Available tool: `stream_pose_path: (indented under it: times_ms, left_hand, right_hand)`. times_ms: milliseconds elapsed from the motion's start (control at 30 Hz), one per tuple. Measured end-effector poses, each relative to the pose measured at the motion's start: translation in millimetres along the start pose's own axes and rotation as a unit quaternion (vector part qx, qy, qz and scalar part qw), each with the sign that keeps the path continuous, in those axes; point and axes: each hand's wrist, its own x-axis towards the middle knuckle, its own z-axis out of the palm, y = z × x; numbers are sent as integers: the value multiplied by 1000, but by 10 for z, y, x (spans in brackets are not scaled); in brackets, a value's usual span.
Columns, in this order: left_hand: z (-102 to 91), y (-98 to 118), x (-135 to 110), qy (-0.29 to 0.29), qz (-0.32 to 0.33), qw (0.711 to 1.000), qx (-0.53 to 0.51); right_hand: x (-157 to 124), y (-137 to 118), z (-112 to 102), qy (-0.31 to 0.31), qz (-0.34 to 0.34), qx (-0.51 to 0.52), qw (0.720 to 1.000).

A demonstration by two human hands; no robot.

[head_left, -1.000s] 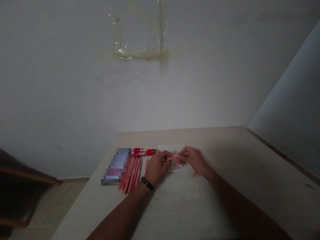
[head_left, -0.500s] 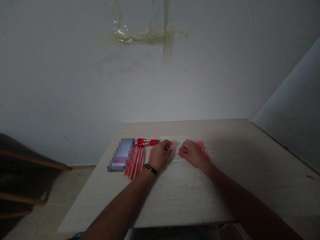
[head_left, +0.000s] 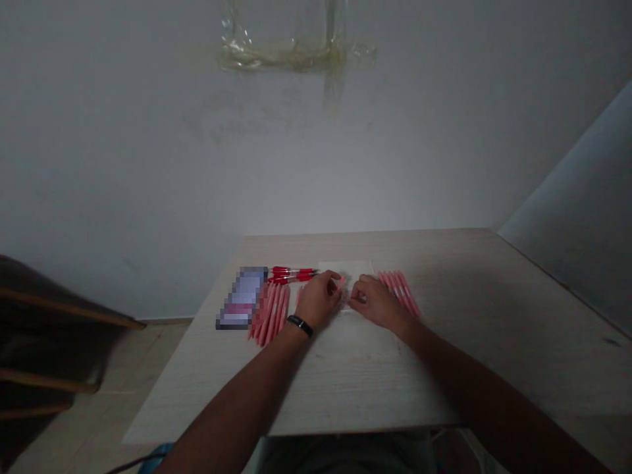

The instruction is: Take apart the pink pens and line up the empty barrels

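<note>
My left hand (head_left: pixel 318 301) is closed in a pinch on a slim pink pen (head_left: pixel 340 283), which tilts up between thumb and fingers. Close beside it on the right, my right hand (head_left: pixel 378 301) has its thumb and fingertips pressed together; what they hold is too small to make out. Under both hands lies a pale, thin sheet (head_left: pixel 353 266). A bundle of pink pens (head_left: pixel 271 315) rests left of my left hand. A row of several more pink pens (head_left: pixel 399 291) lies just past my right hand, partly hidden by it.
Red pens with clear parts (head_left: pixel 293 273) lie behind the left pink bundle. At the left is a pixelated phone-like device (head_left: pixel 241 299). The wooden table (head_left: pixel 355 395) meets a wall (head_left: pixel 370 171) bearing tape at the back. Dark furniture with wooden bars (head_left: pixel 44 316) stands at left.
My right hand has shifted slightly left, uncovering more of the right row of pink pens. The pen in my left hand has tipped more upright. The view has shifted slightly.
</note>
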Motion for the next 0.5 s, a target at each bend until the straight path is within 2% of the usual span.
stream_pose_path:
  times_ms: [233,500]
  left_hand:
    - [36,10,-16,-18,28,999,34]
    - [22,64,-21,-27,42,995,81]
  right_hand:
    - [29,175,-212,94,45,-19,994]
    - [23,302,-287,104,35,-11,994]
